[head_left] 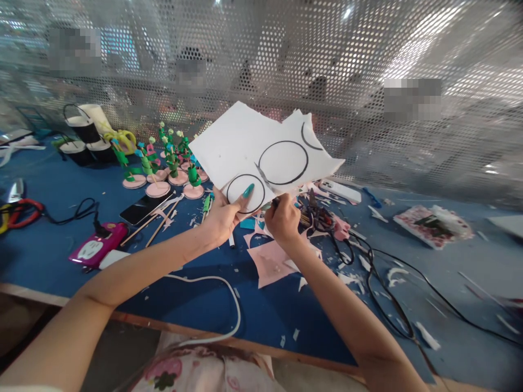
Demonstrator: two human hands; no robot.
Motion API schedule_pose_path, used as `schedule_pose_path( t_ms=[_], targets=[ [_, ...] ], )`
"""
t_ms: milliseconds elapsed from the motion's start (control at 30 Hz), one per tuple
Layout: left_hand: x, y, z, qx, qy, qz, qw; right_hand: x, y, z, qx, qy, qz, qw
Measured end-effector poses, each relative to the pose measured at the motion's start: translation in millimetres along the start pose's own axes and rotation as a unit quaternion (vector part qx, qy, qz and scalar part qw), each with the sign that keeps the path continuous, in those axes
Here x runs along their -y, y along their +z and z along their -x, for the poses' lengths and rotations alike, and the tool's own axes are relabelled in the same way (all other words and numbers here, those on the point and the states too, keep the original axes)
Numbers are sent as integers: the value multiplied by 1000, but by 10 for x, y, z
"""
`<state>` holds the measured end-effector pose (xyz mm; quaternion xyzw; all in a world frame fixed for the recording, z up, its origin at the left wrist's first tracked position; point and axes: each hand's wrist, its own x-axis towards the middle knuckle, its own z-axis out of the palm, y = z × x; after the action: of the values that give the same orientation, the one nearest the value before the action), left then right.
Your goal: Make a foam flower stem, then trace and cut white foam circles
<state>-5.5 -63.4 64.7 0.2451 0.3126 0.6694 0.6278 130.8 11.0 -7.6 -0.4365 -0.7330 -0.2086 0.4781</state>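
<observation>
A white sheet (232, 139) with black circles drawn on it is held up above the table. My left hand (224, 218) pinches its lower edge, with the thumb lying on the lower circle. My right hand (285, 218) is closed at the sheet's lower edge, around the dark handle of what looks like scissors (275, 202). A narrow grey blade shows in a slit between two of the circles. Most of the tool is hidden by the fist and the sheet. The sheet's right edge has curved cut-outs.
Small green paper plants on pink discs (157, 189) stand left of the sheet, near a black phone (147, 208). A purple power bank (100, 242), red-handled scissors (25, 213), pink scraps (272, 264), black cables (371, 272) and a white phone (341, 191) lie around. Behind rises a perforated metal screen (278, 49).
</observation>
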Motion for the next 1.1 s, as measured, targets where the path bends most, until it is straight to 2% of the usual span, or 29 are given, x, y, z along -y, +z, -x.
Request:
schedule_pose_path(
  t_ms=[233,433,600,867,1100],
  targets=[
    [35,12,27,2,2,-10,1000,-18,30,9,2,2,13,1000],
    [40,38,63,-1,-4,-25,1000,-28,45,19,29,2,26,999],
    [107,13,82,17,-1,-30,999,-38,37,36,79,3,55,995],
    [134,33,131,7,-21,-24,999,-52,-11,40,193,-13,91,977],
    [130,35,128,9,-14,-48,999,-36,-23,24,226,-23,105,968]
  ],
)
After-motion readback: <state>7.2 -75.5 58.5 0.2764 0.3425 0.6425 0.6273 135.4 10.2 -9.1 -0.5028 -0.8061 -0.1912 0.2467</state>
